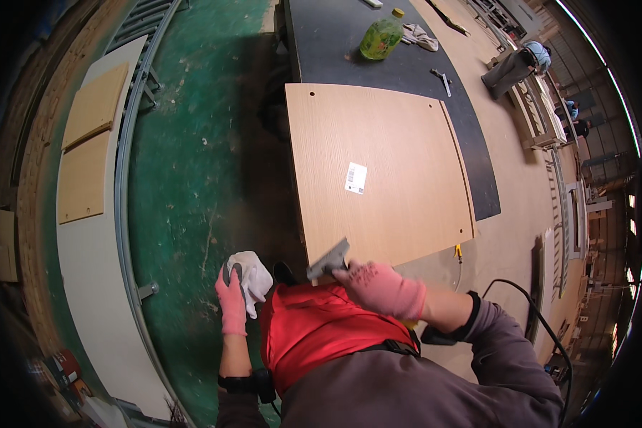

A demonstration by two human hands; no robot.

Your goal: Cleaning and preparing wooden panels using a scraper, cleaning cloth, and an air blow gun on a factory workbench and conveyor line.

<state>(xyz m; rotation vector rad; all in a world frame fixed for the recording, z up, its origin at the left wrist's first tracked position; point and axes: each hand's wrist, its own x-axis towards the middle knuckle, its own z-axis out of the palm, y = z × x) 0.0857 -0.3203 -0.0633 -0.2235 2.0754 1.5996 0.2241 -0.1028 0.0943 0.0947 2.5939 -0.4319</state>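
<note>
A light wood-grain panel [399, 164] lies on a dark table, with a white label [356, 178] near its middle and small dark holes at some corners. My right hand [384, 289], in a pink glove, is closed round the handle of a scraper [329, 260]. The scraper's flat grey blade is at the panel's near edge; I cannot tell whether it touches. Off the panel's near left corner, my left hand [232, 301], also gloved in pink with dark fingertips, grips a bunched white cloth [254, 277].
On the dark table [328, 50], beyond the panel, are a green bottle [382, 37], a pair of gloves [421, 37] and a small tool [442, 80]. At left, a roller conveyor [125, 235] carries boards [85, 178]. A person [524, 64] works at far right; a black cable [542, 314] hangs nearer.
</note>
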